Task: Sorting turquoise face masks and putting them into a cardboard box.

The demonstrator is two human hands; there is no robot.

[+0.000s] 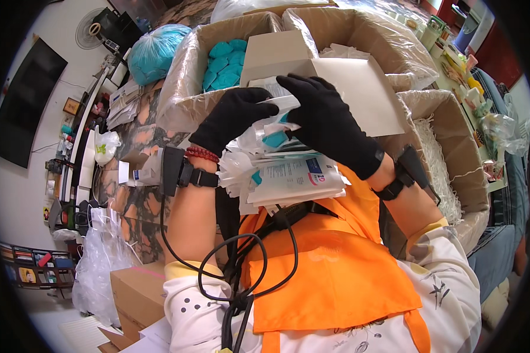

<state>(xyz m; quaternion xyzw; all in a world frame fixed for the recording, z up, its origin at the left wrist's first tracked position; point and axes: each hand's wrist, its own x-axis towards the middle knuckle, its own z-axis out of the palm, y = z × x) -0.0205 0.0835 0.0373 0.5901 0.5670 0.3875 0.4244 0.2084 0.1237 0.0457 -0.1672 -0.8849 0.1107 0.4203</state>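
Both my hands wear black gloves and meet above my lap. My left hand [232, 117] pinches a small white packet [284, 105] by its edge. From the other side my right hand [333, 120] closes on the same packet, its upper fingers partly stretched over it. Just under the fingers, a folded teal piece [275, 139] shows among white wrapping; how it sits there is partly hidden. Below lies a stack of flat white printed packets [300, 178] on my lap, with crumpled white packets [235, 170] at its left side.
Ahead stands an open white carton [359, 88] with raised flaps. Around it are plastic-lined boxes: one holds teal pieces [224, 65], another white shredded filler [433, 165]. A bag of teal pieces [157, 54] sits far left. Black cables [265, 259] loop over my orange apron [330, 276].
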